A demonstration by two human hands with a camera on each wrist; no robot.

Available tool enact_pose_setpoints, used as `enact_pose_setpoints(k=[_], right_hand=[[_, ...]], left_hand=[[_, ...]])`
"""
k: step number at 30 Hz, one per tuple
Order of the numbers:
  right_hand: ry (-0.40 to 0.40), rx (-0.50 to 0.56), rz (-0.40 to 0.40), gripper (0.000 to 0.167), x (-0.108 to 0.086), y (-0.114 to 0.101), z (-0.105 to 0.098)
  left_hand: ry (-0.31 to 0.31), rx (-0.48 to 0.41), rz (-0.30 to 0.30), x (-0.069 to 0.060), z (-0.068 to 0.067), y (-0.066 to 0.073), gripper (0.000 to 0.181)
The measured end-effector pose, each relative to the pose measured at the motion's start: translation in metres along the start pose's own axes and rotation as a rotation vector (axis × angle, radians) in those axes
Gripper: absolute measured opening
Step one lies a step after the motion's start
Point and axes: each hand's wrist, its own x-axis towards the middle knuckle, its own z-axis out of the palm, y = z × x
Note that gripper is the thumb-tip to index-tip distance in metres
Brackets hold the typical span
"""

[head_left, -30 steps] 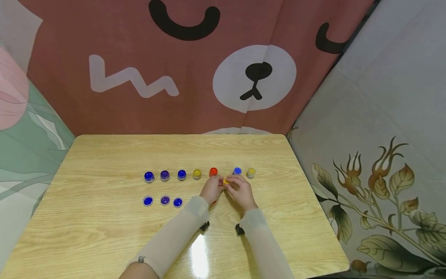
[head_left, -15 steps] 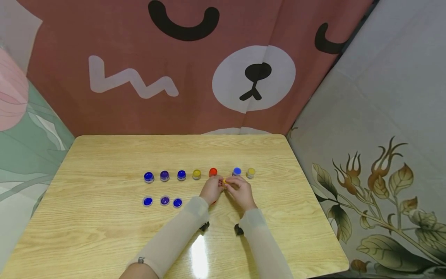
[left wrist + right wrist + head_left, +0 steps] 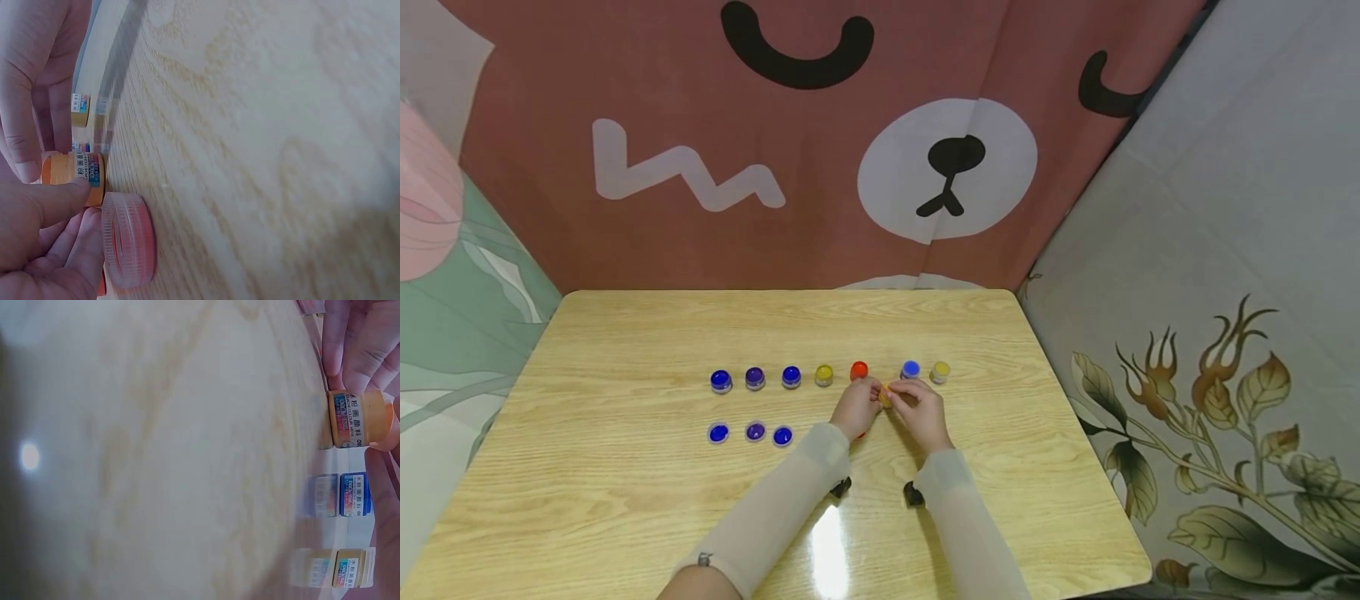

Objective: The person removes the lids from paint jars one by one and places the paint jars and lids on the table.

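My left hand [image 3: 855, 408] grips a small orange paint jar [image 3: 359, 419] low over the table, its thumb against the printed label in the left wrist view. My right hand [image 3: 921, 414] pinches a peach-orange lid [image 3: 389, 428] at the jar's top. That lid sits at a slant to the jar, and the fingers hide part of it. Beside the left fingers, a clear lid with red inside [image 3: 129, 240] lies on the table. Just beyond the left hand stands an uncapped red paint jar [image 3: 859, 369].
Left of the red jar stand a yellow jar [image 3: 823, 375] and several blue and purple jars [image 3: 755, 377]. Lids with blue and purple inside [image 3: 756, 431] lie in front of them. On the right are a blue jar [image 3: 911, 368] and a pale yellow jar [image 3: 940, 372].
Both hands stay in nearly the same place. The right fingertips have shifted slightly at the top of the orange jar, and less of the bright yellow-orange top shows between them.
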Motion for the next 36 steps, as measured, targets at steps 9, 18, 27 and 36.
enact_pose_setpoints(k=[9, 18, 27, 36], right_hand=[[0.008, 0.064, 0.042, 0.015, -0.001, 0.0, 0.0], [0.0, 0.076, 0.065, 0.019, -0.002, -0.005, 0.001], [0.037, 0.09, 0.063, 0.013, -0.001, -0.005, -0.003], [0.102, 0.045, 0.228, 0.019, -0.002, -0.002, -0.006]], left_hand=[[0.02, 0.007, 0.024, -0.001, 0.001, -0.001, 0.027], [0.011, -0.01, -0.007, -0.001, 0.001, -0.002, 0.027], [0.023, -0.013, 0.001, 0.0, 0.004, -0.002, 0.028], [0.039, 0.055, 0.032, -0.001, 0.005, 0.001, 0.032]])
